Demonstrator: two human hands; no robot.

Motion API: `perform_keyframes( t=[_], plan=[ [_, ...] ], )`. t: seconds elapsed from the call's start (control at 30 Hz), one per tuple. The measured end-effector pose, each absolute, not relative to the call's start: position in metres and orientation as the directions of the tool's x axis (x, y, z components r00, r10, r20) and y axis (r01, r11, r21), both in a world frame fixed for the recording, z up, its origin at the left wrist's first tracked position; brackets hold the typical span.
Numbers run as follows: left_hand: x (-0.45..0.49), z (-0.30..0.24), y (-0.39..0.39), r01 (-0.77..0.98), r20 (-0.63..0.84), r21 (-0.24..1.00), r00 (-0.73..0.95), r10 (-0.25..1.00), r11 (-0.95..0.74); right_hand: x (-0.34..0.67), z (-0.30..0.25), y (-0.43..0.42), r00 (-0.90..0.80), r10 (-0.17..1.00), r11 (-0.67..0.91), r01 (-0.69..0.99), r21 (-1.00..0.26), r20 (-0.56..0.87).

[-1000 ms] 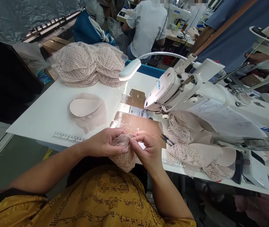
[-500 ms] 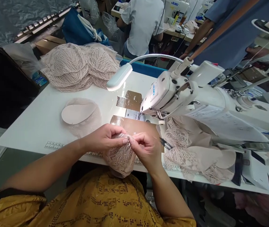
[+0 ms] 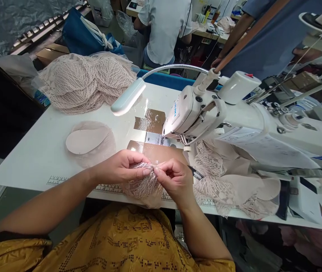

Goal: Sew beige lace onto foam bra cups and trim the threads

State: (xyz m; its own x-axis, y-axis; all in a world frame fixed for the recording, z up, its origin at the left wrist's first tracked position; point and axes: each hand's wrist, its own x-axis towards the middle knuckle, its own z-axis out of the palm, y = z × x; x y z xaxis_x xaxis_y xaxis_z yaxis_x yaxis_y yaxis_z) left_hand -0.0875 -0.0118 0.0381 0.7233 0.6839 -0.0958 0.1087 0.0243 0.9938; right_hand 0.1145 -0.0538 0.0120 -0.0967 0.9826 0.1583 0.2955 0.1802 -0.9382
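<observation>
Head view: left hand [image 3: 125, 167] and right hand [image 3: 175, 178] pinch the beige leaf-patterned lace piece [image 3: 144, 186] hanging below the grip, seemingly mid-adjustment, pale-beige oval fabric panel [image 3: 85, 141] left of grip untouched.

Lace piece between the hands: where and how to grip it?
Likely best: pinch the lace piece thumb-to-finger at its bunched upper edge, from both sides, as left hand and right hand do; below, limp fabric spreads loose.

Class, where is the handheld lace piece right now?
In the head view, below centre, the lace piece is pinched by the left hand and right hand over the near edge of the table, below and left of the sewing machine.
</observation>
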Motion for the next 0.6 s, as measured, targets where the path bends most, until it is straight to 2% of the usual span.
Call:
perform_keyframes(
  t=[0.27, 0.37, 0.47, 0.53, 0.6],
  plan=[
    [-0.081, 0.04, -0.015, 0.136, -0.136, 0.989, 0.689, 0.712, 0.058, 0.117, 0.013, -0.056, -0.08, 0.985, 0.172, 0.271, -0.947, 0.156],
    [-0.073, 0.034, -0.02, 0.042, -0.145, 0.986, 0.678, 0.721, 0.158, 0.115, 0.01, -0.054, -0.078, 0.997, 0.022, 0.071, -0.997, 0.017],
    [-0.064, 0.023, -0.025, -0.112, -0.226, 0.918, 0.639, 0.735, 0.38, 0.113, 0.005, -0.05, -0.129, 0.98, -0.173, -0.185, -0.967, -0.151],
    [-0.065, 0.02, -0.024, -0.196, -0.314, 0.847, 0.565, 0.763, 0.493, 0.117, 0.002, -0.047, -0.134, 0.969, -0.235, -0.26, -0.936, -0.206],
    [-0.077, 0.022, -0.017, -0.257, -0.369, 0.822, 0.438, 0.82, 0.508, 0.127, -0.001, -0.045, -0.118, 0.964, -0.261, -0.26, -0.93, -0.238]
  ],
)
